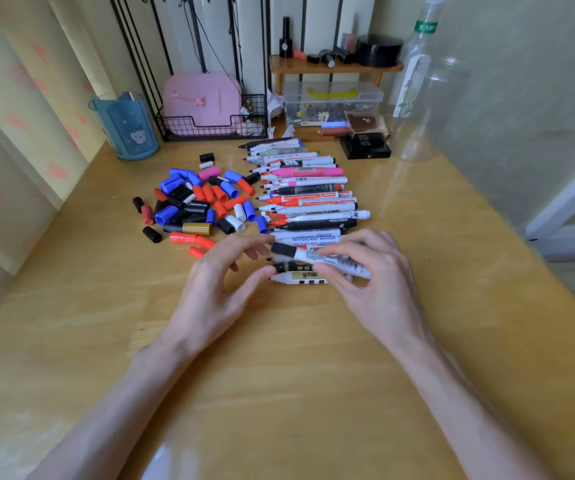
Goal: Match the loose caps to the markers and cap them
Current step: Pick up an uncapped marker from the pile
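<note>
A row of uncapped markers point(308, 199) lies side by side across the middle of the wooden table point(279, 375), tips pointing left. Left of it sits a heap of loose caps point(196, 202) in blue, red, black, white, pink and gold. My right hand point(372, 275) grips a white marker point(320, 258) that wears a black cap, holding it just above the near end of the row. My left hand point(223, 278) hovers by the capped end with relaxed fingers and holds nothing. Two dark and gold markers point(296, 271) lie under the held one.
A blue cup point(126, 129) stands at the back left. Behind the markers are a black wire basket with a pink case point(203, 105), a clear storage box point(331, 102), a small wooden shelf point(334, 65) and clear plastic bottles point(421, 98).
</note>
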{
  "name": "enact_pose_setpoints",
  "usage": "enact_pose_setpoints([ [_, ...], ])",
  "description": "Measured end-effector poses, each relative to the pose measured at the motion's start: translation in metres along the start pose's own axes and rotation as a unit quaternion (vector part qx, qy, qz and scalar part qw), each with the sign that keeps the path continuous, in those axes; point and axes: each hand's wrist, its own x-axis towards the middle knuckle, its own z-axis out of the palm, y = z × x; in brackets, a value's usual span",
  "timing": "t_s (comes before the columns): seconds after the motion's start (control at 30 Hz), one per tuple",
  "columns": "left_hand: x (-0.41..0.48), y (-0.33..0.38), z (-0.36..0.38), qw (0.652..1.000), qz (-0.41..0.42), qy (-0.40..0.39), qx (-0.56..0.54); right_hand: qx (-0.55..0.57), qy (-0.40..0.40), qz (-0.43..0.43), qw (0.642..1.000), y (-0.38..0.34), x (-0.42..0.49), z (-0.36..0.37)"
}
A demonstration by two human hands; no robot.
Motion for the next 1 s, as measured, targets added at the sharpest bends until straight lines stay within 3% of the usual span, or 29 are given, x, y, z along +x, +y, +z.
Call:
enact_pose_setpoints([
  [0.27, 0.035, 0.000, 0.012, 0.985, 0.051, 0.123, 0.109, -0.116, 0.038, 0.230, 0.966, 0.043, 0.001, -0.037],
  [0.4, 0.052, 0.000, 0.010, 0.977, 0.035, 0.187, 0.094, -0.171, 0.026, 0.309, 0.935, 0.052, 0.001, -0.046],
  [0.67, 0.025, -0.002, -0.010, 0.993, 0.007, 0.083, 0.083, -0.219, 0.007, 0.319, 0.922, 0.056, 0.000, -0.042],
  [1.0, 0.007, -0.002, -0.023, 0.995, -0.007, 0.060, 0.076, -0.219, 0.027, 0.352, 0.909, 0.057, 0.003, -0.049],
])
